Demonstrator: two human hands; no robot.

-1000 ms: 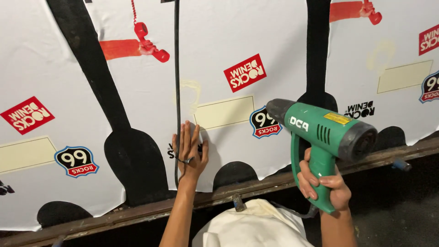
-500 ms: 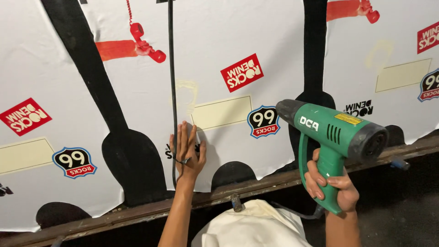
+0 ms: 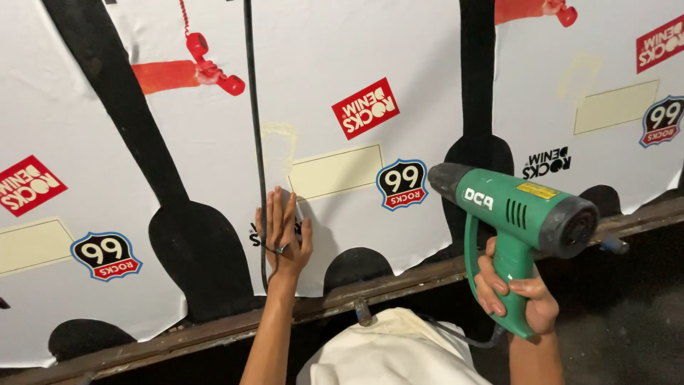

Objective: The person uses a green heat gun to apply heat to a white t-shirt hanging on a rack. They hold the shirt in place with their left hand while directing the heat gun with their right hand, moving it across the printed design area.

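Note:
My left hand (image 3: 283,232) lies flat on a white printed banner sheet (image 3: 342,64), fingers together, right beside a thin dark seam (image 3: 254,142) that runs up the sheet. A ring shows on one finger. My right hand (image 3: 514,289) grips the handle of a green heat gun (image 3: 516,214) with a dark nozzle pointing left toward the banner. The nozzle hangs to the right of my left hand, apart from it.
The banner carries red, black and pale beige printed patches and black silhouette shapes. A worn wooden rail (image 3: 399,281) runs along its lower edge. A cream cloth (image 3: 388,353) lies below the rail, with the gun's cord beside it. Dark floor sits at the lower right.
The heat gun has drifted a little to the right, away from my left hand. My left hand stays pressed on the banner by the seam.

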